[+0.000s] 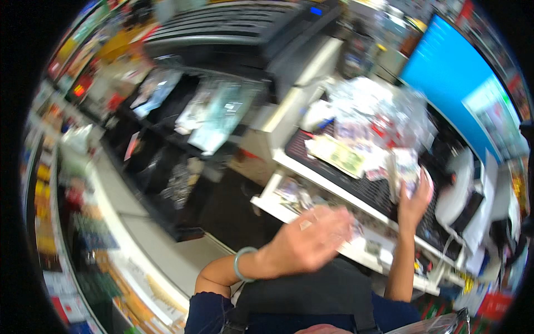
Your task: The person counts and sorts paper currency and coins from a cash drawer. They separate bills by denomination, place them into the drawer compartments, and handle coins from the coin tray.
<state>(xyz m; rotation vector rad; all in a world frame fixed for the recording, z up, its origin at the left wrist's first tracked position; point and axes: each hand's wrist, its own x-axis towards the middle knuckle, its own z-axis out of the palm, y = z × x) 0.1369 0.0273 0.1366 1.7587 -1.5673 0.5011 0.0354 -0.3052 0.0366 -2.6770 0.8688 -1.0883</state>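
Note:
My right hand (415, 200) grips a bundle of banknotes (402, 163) at the right end of a black keyboard (371, 198). Left of that bundle, yellow-green banknotes (340, 154) and purplish banknotes (352, 131) lie over the keys. My left hand (317, 238), a pale green bangle (244, 264) on its wrist, hangs blurred in front of an open white drawer (273, 211). Its fingertips are smeared by motion, and whether they hold anything cannot be made out. Inside the drawer are crumpled banknotes (292, 192).
An open black cash drawer (162, 142) with notes and coins extends at left, beneath a black slatted machine (217, 25). Clear plastic bags (375, 100) pile up behind the keyboard. A lit monitor (454, 83) and a white device (457, 192) stand at right; a glass-edged counter (125, 234) curves along the left.

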